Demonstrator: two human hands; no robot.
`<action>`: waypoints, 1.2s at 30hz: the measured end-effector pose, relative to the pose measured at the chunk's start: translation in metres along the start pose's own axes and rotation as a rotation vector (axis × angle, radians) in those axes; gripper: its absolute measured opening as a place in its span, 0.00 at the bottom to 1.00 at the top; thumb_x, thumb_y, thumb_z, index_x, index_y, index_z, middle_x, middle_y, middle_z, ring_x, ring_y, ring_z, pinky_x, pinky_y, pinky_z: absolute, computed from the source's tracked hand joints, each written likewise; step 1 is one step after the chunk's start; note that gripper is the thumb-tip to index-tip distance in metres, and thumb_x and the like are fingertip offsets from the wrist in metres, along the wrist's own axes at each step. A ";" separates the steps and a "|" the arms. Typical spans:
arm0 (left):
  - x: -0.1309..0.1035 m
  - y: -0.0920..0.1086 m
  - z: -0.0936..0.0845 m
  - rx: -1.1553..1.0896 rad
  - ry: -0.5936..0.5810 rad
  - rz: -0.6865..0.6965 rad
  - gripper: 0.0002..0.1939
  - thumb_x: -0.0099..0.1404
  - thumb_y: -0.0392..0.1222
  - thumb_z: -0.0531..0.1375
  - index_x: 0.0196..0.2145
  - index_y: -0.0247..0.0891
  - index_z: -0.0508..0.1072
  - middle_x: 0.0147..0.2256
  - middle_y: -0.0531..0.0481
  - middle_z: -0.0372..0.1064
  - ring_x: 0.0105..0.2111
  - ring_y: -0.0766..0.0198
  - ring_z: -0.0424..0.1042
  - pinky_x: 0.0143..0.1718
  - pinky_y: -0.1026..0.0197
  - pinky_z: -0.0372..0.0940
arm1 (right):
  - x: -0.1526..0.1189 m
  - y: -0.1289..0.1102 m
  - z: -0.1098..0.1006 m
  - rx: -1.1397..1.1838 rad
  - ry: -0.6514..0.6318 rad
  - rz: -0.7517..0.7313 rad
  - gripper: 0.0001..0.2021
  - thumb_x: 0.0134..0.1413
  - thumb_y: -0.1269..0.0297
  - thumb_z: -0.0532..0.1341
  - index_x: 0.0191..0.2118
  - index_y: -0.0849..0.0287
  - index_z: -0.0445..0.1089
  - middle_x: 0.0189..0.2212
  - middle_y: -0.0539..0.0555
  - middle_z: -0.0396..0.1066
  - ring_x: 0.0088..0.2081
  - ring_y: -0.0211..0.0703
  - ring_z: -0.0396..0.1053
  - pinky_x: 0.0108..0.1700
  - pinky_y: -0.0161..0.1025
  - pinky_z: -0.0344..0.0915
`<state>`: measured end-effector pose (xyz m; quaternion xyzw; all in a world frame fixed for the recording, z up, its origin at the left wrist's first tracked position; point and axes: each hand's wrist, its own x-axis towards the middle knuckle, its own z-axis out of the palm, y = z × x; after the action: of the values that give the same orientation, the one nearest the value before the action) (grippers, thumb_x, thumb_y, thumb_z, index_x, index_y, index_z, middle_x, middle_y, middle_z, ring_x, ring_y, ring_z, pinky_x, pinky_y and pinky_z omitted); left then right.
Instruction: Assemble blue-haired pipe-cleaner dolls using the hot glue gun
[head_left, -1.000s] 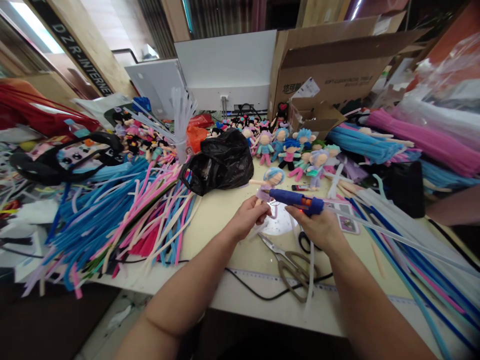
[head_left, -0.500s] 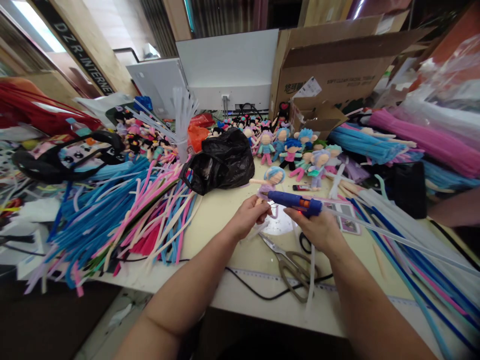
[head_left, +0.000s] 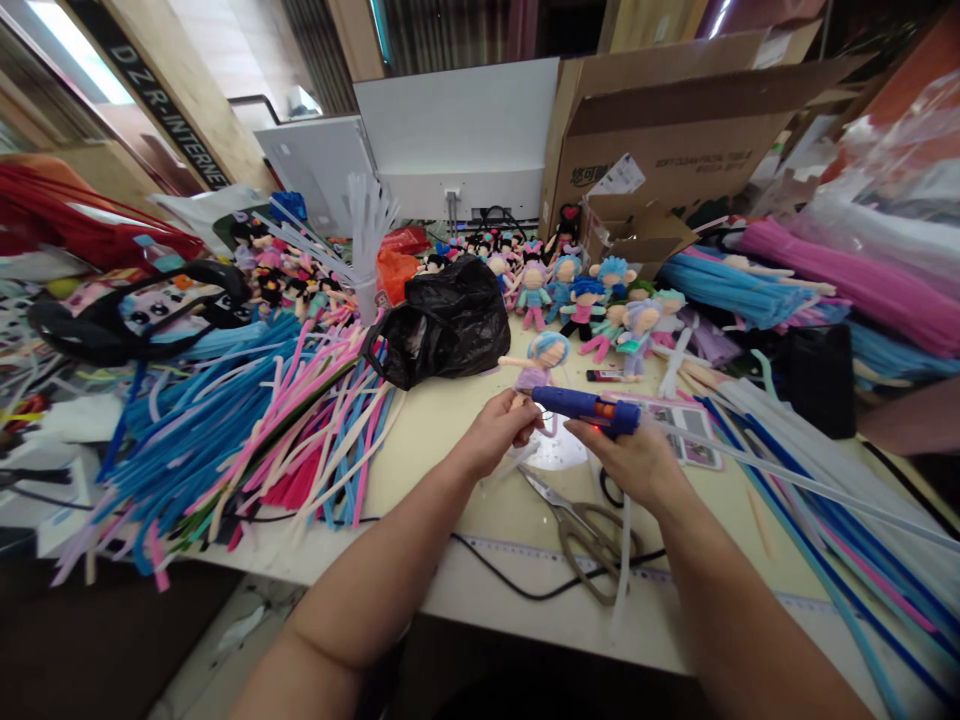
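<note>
Pinching the doll (head_left: 541,355) by its lower end: left hand (head_left: 491,437), fingers closed on it. Doll sits just beyond the fingertips, head end away from the person; can't tell if it rests on the bench or is held above it. Right hand (head_left: 645,465) is wrapped around the glue gun (head_left: 589,408), most fingers hidden. Nozzle end is right at the doll's lower body, beside the left fingers; touching or small gap, can't tell.

Doll: light blue hair around a round peach head, lilac body, one peach arm stuck out to the left. Lower part covered by hand and gun. Gun: blue, orange patch on the side, red light by the hand, long clear stick (head_left: 780,472) trailing off to the right behind it.

Closer to the person, scissors (head_left: 566,512) on the bench (head_left: 427,430), blades toward the left hand. Black cable (head_left: 517,592) runs by the handles.

Farther out: black bag (head_left: 457,320), group of dolls (head_left: 585,290) right of it, fuzzy stems (head_left: 195,430) heaped left, cardboard box (head_left: 660,150) and white monitor (head_left: 465,130) at the back.
</note>
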<state>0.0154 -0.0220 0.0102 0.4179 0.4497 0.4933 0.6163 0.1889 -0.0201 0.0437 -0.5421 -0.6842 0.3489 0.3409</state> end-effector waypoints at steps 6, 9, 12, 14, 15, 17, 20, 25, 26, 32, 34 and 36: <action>0.001 -0.001 -0.001 0.004 -0.015 0.000 0.11 0.56 0.44 0.60 0.29 0.36 0.63 0.24 0.55 0.63 0.18 0.76 0.55 0.20 0.68 0.47 | 0.001 -0.001 0.000 -0.011 0.031 0.001 0.16 0.42 0.48 0.61 0.24 0.57 0.68 0.18 0.49 0.65 0.22 0.39 0.59 0.25 0.37 0.56; 0.000 -0.001 -0.001 0.022 -0.033 0.008 0.11 0.57 0.45 0.60 0.28 0.36 0.63 0.23 0.56 0.62 0.19 0.75 0.55 0.20 0.68 0.47 | 0.002 0.002 -0.001 -0.040 0.056 0.000 0.16 0.43 0.48 0.60 0.24 0.58 0.69 0.18 0.49 0.65 0.22 0.39 0.60 0.24 0.37 0.57; -0.001 0.001 0.000 0.023 -0.037 0.010 0.11 0.57 0.45 0.60 0.30 0.35 0.64 0.22 0.56 0.61 0.18 0.75 0.54 0.20 0.67 0.47 | 0.003 0.005 -0.003 -0.050 0.073 -0.009 0.17 0.45 0.48 0.60 0.24 0.58 0.70 0.18 0.49 0.65 0.22 0.39 0.60 0.24 0.36 0.57; -0.002 0.002 0.001 0.018 -0.038 0.008 0.11 0.56 0.45 0.60 0.32 0.35 0.65 0.23 0.56 0.62 0.18 0.75 0.54 0.20 0.67 0.47 | 0.003 0.005 -0.005 -0.050 0.088 0.001 0.17 0.44 0.47 0.60 0.23 0.58 0.70 0.18 0.49 0.65 0.22 0.40 0.60 0.24 0.37 0.58; -0.002 0.002 0.002 0.014 -0.040 0.007 0.12 0.56 0.45 0.60 0.33 0.35 0.66 0.23 0.56 0.62 0.18 0.75 0.54 0.20 0.67 0.46 | 0.003 0.005 -0.006 -0.052 0.093 0.009 0.17 0.44 0.47 0.60 0.24 0.58 0.70 0.18 0.49 0.65 0.22 0.40 0.60 0.24 0.37 0.58; -0.002 0.002 0.002 0.007 -0.052 0.005 0.13 0.55 0.45 0.60 0.35 0.35 0.66 0.23 0.57 0.62 0.18 0.75 0.53 0.19 0.67 0.46 | 0.003 0.004 -0.007 -0.063 0.103 0.026 0.18 0.44 0.47 0.60 0.23 0.58 0.70 0.17 0.49 0.65 0.22 0.40 0.60 0.24 0.37 0.58; -0.002 0.002 0.002 -0.001 -0.068 0.001 0.13 0.56 0.45 0.60 0.36 0.35 0.67 0.22 0.58 0.61 0.17 0.75 0.52 0.19 0.67 0.45 | 0.003 0.005 -0.007 -0.075 0.127 0.042 0.19 0.42 0.45 0.60 0.20 0.58 0.68 0.16 0.49 0.63 0.20 0.39 0.58 0.22 0.36 0.56; -0.002 0.002 0.003 0.006 -0.057 0.005 0.13 0.55 0.45 0.60 0.37 0.35 0.66 0.21 0.58 0.61 0.17 0.75 0.52 0.19 0.67 0.45 | 0.003 0.007 -0.008 -0.060 0.158 0.037 0.19 0.41 0.45 0.60 0.17 0.57 0.64 0.14 0.48 0.60 0.19 0.38 0.56 0.20 0.36 0.54; -0.002 0.002 0.003 0.006 -0.056 0.007 0.13 0.55 0.45 0.60 0.37 0.35 0.66 0.22 0.58 0.61 0.17 0.75 0.52 0.19 0.67 0.45 | 0.003 0.007 -0.008 -0.064 0.159 0.045 0.20 0.41 0.45 0.60 0.17 0.57 0.64 0.14 0.48 0.60 0.19 0.38 0.56 0.20 0.36 0.54; -0.003 0.003 0.005 -0.002 -0.048 0.006 0.14 0.55 0.44 0.60 0.38 0.34 0.67 0.24 0.56 0.63 0.17 0.75 0.53 0.19 0.67 0.45 | 0.004 0.008 -0.009 -0.080 0.158 0.073 0.20 0.40 0.43 0.60 0.18 0.57 0.66 0.14 0.48 0.61 0.20 0.38 0.57 0.21 0.36 0.55; -0.003 0.004 0.005 -0.005 -0.043 0.006 0.15 0.54 0.44 0.60 0.38 0.34 0.67 0.24 0.56 0.63 0.18 0.75 0.53 0.19 0.67 0.45 | 0.004 0.009 -0.009 -0.080 0.162 0.054 0.20 0.41 0.44 0.60 0.18 0.58 0.67 0.14 0.48 0.61 0.19 0.38 0.58 0.21 0.36 0.56; -0.003 0.004 0.005 -0.010 -0.045 0.004 0.15 0.54 0.44 0.60 0.39 0.34 0.68 0.24 0.56 0.63 0.17 0.75 0.53 0.19 0.68 0.45 | 0.004 0.010 -0.009 -0.083 0.160 0.040 0.20 0.42 0.44 0.60 0.19 0.58 0.68 0.14 0.48 0.61 0.20 0.39 0.58 0.21 0.36 0.56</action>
<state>0.0189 -0.0250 0.0157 0.4266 0.4325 0.4873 0.6273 0.2010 -0.0139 0.0401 -0.5956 -0.6575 0.2826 0.3648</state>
